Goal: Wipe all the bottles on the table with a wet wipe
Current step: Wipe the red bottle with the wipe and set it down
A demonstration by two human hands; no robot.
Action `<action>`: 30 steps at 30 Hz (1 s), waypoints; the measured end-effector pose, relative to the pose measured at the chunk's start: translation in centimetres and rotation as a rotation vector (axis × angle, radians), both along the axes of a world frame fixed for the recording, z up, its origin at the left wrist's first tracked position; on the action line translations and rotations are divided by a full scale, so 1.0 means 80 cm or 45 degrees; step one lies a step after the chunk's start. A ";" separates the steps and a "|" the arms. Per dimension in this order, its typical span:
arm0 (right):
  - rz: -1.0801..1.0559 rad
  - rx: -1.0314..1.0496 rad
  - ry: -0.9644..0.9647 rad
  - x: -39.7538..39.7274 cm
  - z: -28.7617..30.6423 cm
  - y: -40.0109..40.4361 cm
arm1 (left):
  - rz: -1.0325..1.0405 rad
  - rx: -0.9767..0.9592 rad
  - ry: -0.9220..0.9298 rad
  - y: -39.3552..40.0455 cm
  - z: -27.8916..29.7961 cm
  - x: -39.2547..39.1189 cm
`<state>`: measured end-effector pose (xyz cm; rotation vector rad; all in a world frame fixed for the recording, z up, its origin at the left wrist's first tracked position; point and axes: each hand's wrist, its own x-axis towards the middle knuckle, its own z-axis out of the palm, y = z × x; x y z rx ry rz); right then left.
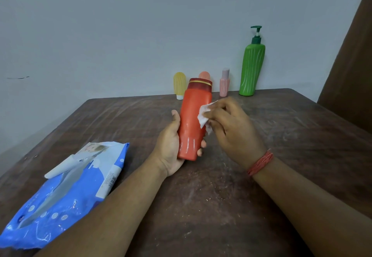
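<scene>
- while your left hand [171,146] grips the lower body of the orange bottle [194,119], that bottle is lifted off the worktop [281,136] near its middle, tilted slightly, dark red cap with a gold band uppermost; thumb on the near side, fingers [202,148] curled round the far side, clamped on the bottle.
- your right hand [231,125] pinches a crumpled white wet wipe [204,115], fingers bunched together on it, pressing it against the right side of the orange bottle about mid-height; a red thread band [260,163] circles that wrist.
- item: green pump bottle [252,65], upright at the far edge of the worktop, against the wall, to the right of the row; dark green pump head.
- item: small pink bottle [224,84], upright, left of the green pump bottle, near it but apart.
- item: small yellow tube [179,85], standing on its white cap, at the left of the far row.
- item: small coral tube [204,75], only its rounded top showing behind the orange bottle's cap.
- item: blue wet wipe pack [66,192], lying flat on the near left of the worktop, its white flap lifted open, well apart from the bottles.
- worktop: dark brown, scuffed, with pale specks near your forearms.
</scene>
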<state>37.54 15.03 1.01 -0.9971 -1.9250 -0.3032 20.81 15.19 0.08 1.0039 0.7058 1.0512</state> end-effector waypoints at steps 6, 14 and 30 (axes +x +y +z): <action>-0.031 -0.062 0.437 0.003 0.005 0.000 | -0.020 -0.012 0.059 -0.002 -0.001 0.005; 0.046 -0.234 0.763 0.007 0.009 0.013 | -0.019 0.020 0.131 0.000 -0.003 0.003; 0.214 -0.399 0.165 -0.007 -0.008 -0.004 | 0.244 -0.026 -0.051 0.011 -0.007 -0.001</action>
